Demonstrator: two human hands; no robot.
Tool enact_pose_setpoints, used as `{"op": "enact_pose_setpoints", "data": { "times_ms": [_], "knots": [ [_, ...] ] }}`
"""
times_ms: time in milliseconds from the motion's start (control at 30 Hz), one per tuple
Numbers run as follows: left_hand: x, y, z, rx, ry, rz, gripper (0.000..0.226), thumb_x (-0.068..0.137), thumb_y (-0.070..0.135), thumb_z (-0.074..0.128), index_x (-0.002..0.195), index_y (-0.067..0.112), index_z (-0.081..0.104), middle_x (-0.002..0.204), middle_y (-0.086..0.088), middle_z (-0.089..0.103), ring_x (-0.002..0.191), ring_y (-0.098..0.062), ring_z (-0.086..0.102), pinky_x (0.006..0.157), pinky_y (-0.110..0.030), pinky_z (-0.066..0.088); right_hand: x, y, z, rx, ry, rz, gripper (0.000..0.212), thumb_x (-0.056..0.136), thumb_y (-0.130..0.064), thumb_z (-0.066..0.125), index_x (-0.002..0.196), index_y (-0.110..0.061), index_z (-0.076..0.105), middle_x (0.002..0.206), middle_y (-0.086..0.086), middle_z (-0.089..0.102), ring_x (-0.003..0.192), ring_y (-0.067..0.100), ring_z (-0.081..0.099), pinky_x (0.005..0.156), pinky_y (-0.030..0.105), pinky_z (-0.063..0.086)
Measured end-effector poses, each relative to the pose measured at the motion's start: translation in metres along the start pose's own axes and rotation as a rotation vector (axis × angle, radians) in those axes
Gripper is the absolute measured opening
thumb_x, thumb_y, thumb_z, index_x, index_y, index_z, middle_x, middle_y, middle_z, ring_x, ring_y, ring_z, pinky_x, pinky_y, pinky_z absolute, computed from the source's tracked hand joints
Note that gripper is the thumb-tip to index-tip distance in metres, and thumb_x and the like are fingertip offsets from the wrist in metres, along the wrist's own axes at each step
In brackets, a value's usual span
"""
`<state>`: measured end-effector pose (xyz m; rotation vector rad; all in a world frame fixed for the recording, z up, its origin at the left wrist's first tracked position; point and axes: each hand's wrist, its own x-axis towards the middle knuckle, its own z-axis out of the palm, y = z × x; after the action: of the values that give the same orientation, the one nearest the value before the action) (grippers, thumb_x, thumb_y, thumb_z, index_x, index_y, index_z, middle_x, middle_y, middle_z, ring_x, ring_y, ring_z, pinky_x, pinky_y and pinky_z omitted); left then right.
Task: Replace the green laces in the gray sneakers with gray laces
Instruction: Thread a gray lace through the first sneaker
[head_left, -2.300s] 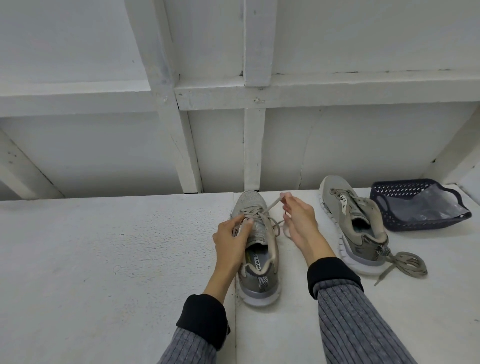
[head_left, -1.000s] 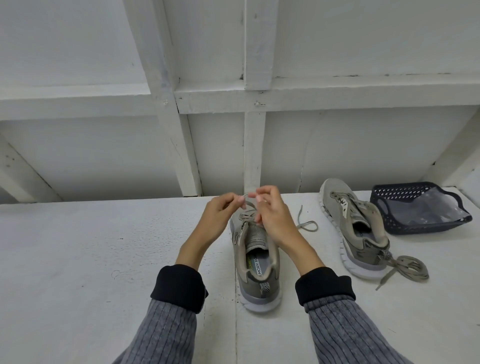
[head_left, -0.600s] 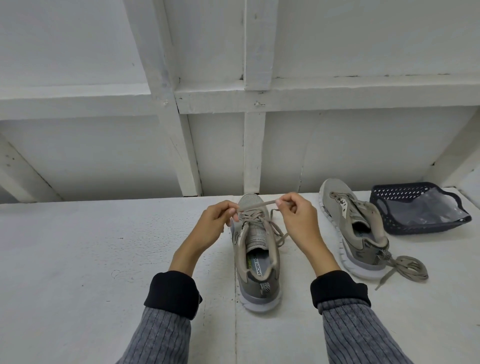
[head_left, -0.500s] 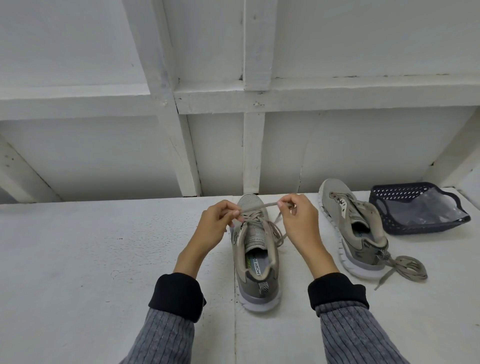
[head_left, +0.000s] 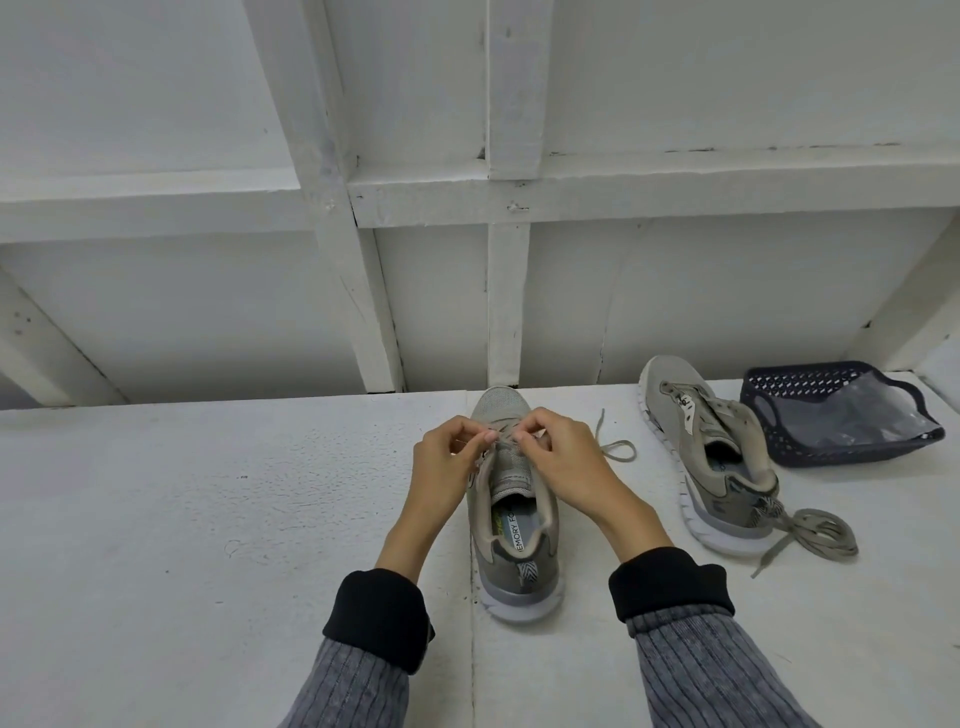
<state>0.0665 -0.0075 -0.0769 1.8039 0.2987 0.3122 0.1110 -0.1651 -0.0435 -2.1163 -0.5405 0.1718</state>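
White rough table (head_left: 156, 519), white framed wall (head_left: 208, 286) far. Lace (head_left: 506, 441) over near sneaker (head_left: 514, 525) pinched by left grip (head_left: 447, 462) and right grip (head_left: 561, 462).

Half a second back the two hands are apart, stretching a lace taut across the toe end of the near sneaker (head_left: 511, 499). Now the left hand (head_left: 449, 467) and right hand (head_left: 558, 460) are drawn together over that sneaker's eyelets, fingertips nearly touching, each pinching the lace (head_left: 501, 441) close to the tongue. The taut span between them is gone. A free end of the lace (head_left: 615, 447) now lies in a loose loop on the white surface just right of the sneaker's toe, beside the right hand.
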Motion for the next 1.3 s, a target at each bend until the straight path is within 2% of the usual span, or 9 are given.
{"op": "enact_pose_setpoints", "data": {
  "times_ms": [167,300,433,633,733,833,933,1167,1300],
  "knots": [
    [-0.001,0.005,0.003,0.006,0.04,0.011,0.009,0.089,0.023,0.07,0.085,0.018,0.076,0.078,0.005,0.074,0.076,-0.009,0.068,0.071,-0.026,0.055,0.003,-0.005,0.004,0.044,-0.046,0.027,0.014,0.09,-0.026,0.066,0.102,-0.019,0.063,0.087,-0.009,0.069,0.059,-0.011,0.05,0.057,0.007,0.036],
    [-0.005,0.005,0.001,-0.032,0.031,0.007,0.014,0.092,0.021,0.067,0.092,0.013,0.077,0.083,0.004,0.076,0.081,-0.007,0.07,0.072,-0.02,0.055,0.003,-0.003,0.004,-0.041,0.017,0.03,0.007,0.09,-0.02,0.066,0.092,-0.017,0.072,0.079,-0.009,0.065,0.068,-0.005,0.052,0.059,0.004,0.037],
    [-0.013,0.004,0.001,0.076,-0.008,-0.049,0.019,0.089,0.037,0.069,0.101,0.023,0.074,0.095,0.013,0.072,0.088,-0.002,0.065,0.072,-0.011,0.048,0.002,-0.003,0.008,0.0,0.146,0.052,0.009,0.091,-0.017,0.064,0.094,-0.016,0.073,0.077,-0.005,0.064,0.073,0.005,0.059,0.062,0.006,0.04],
    [-0.013,-0.002,-0.007,0.117,-0.04,-0.136,0.02,0.094,0.031,0.062,0.104,0.02,0.074,0.098,0.009,0.07,0.09,-0.003,0.064,0.08,-0.019,0.052,0.005,-0.005,0.016,-0.101,0.16,0.041,0.009,0.091,-0.017,0.064,0.089,-0.014,0.072,0.071,-0.005,0.06,0.066,-0.001,0.052,0.057,0.004,0.039],
    [-0.01,-0.008,-0.013,0.059,-0.093,-0.182,0.023,0.097,0.017,0.052,0.107,0.015,0.071,0.099,0.0,0.071,0.096,-0.017,0.067,0.086,-0.035,0.058,0.009,-0.005,0.022,-0.153,0.123,0.04,0.009,0.09,-0.02,0.064,0.088,-0.015,0.071,0.073,-0.004,0.061,0.071,0.008,0.056,0.063,0.015,0.043],
    [-0.012,-0.014,-0.015,-0.047,-0.151,-0.229,0.027,0.1,0.007,0.043,0.113,0.012,0.067,0.105,-0.012,0.07,0.102,-0.025,0.066,0.086,-0.033,0.058,0.013,-0.006,0.026,-0.24,0.061,0.02,0.011,0.09,-0.024,0.065,0.088,-0.014,0.071,0.073,-0.003,0.06,0.074,0.015,0.058,0.068,0.03,0.05],
    [-0.014,-0.02,-0.016,-0.096,-0.145,-0.243,0.029,0.101,0.01,0.044,0.122,0.013,0.063,0.112,-0.017,0.066,0.105,-0.025,0.065,0.087,-0.034,0.058,0.014,-0.01,0.027,-0.343,-0.006,-0.011,0.014,0.091,-0.024,0.062,0.091,-0.015,0.072,0.076,-0.004,0.059,0.077,0.017,0.059,0.068,0.032,0.05],
    [-0.015,-0.02,-0.014,-0.217,-0.14,-0.286,0.025,0.102,0.01,0.046,0.101,0.0,0.069,0.086,-0.003,0.068,0.074,-0.002,0.065,0.07,-0.019,0.053,0.016,-0.011,0.024,-0.491,-0.127,-0.073,0.016,0.093,-0.022,0.055,0.092,-0.013,0.069,0.079,-0.002,0.056,0.076,0.019,0.055,0.063,0.027,0.037],
    [-0.015,-0.02,-0.013,-0.242,-0.132,-0.276,0.025,0.102,0.01,0.047,0.097,0.001,0.07,0.085,-0.003,0.068,0.073,-0.002,0.065,0.069,-0.018,0.053,0.018,-0.011,0.025,-0.524,-0.128,-0.104,0.017,0.094,-0.021,0.054,0.095,-0.012,0.069,0.091,0.003,0.064,0.083,0.021,0.057,0.066,0.028,0.037]
  ]
}}
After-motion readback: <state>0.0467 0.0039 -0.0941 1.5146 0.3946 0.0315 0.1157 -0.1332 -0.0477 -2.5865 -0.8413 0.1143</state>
